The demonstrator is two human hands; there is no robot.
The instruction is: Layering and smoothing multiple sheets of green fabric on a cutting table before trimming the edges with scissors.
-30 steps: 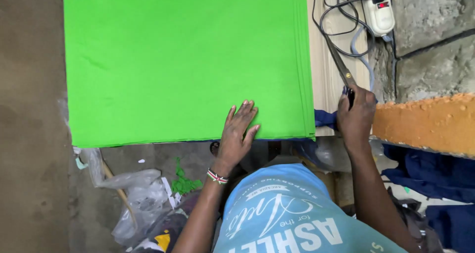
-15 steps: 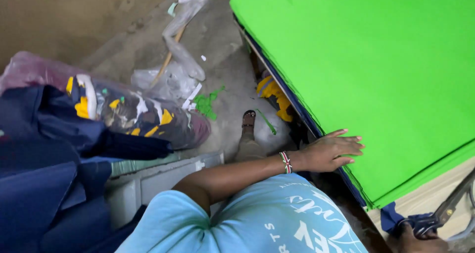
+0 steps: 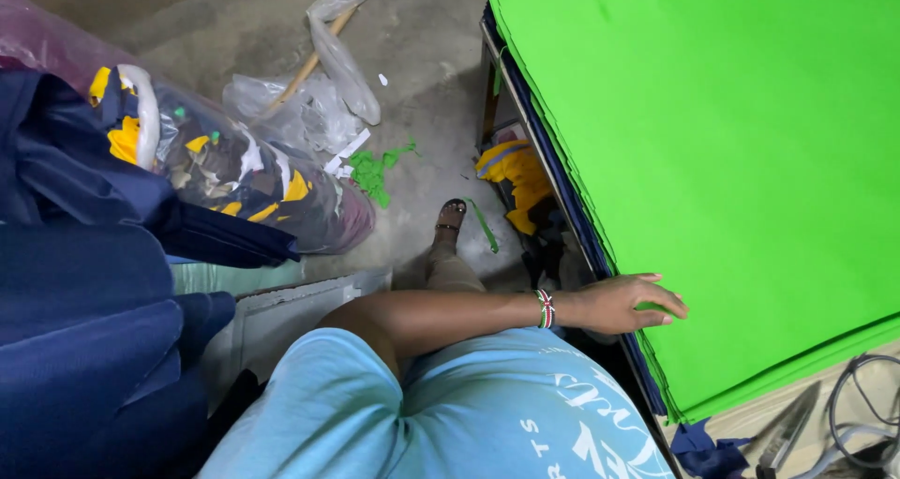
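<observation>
A thick stack of bright green fabric sheets (image 3: 731, 151) lies on a table at the right, over a darker blue layer at its edge. My left hand (image 3: 626, 304), with a beaded band at the wrist, rests on the stack's near-left edge. Its fingers are bent, slightly apart, and lie on top of the green sheets. It grips nothing that I can see. My right hand is out of the frame. My light blue shirt fills the bottom centre.
Scissors (image 3: 780, 432) and a grey cable (image 3: 858, 413) lie on the table at the bottom right. On the floor at the left are a clear bag of fabric scraps (image 3: 244, 179), folded navy cloth (image 3: 84, 329), green offcuts (image 3: 375, 172) and empty plastic bags (image 3: 328, 76). My sandalled foot (image 3: 450, 218) is near the table's edge.
The view has swung to the left, toward the floor. My left hand stays at the green stack's edge. My right hand, seen earlier by the scissors, has left the frame.
</observation>
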